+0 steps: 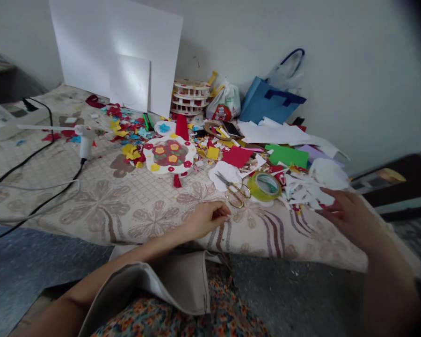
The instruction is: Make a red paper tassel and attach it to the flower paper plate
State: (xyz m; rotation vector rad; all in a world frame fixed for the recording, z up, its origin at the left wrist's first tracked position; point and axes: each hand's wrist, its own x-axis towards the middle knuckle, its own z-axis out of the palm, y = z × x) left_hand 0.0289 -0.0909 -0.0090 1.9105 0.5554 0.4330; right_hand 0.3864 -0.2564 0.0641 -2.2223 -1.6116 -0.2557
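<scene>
My left hand [208,219] rests near the front edge of the table, its fingers curled and thumb close to them; whatever may be between the fingertips is too small to make out. Just beyond it lie gold-handled scissors [235,193], partly on a white scalloped paper piece [221,175], and a roll of yellow-green tape [264,186]. At the right, my right hand [351,219] reaches to a heap of white paper scraps [303,189], with fingers apart. Its fingertips are beside the scraps, and I cannot tell if they touch.
A scalloped flower-decorated fan [170,157] with a red tassel lies mid-table. A glue gun [85,142] stands at left, its cord trailing forward. Behind are a white board [91,42], a tiered model [190,96], a plastic bag [226,100] and a blue bag [266,103].
</scene>
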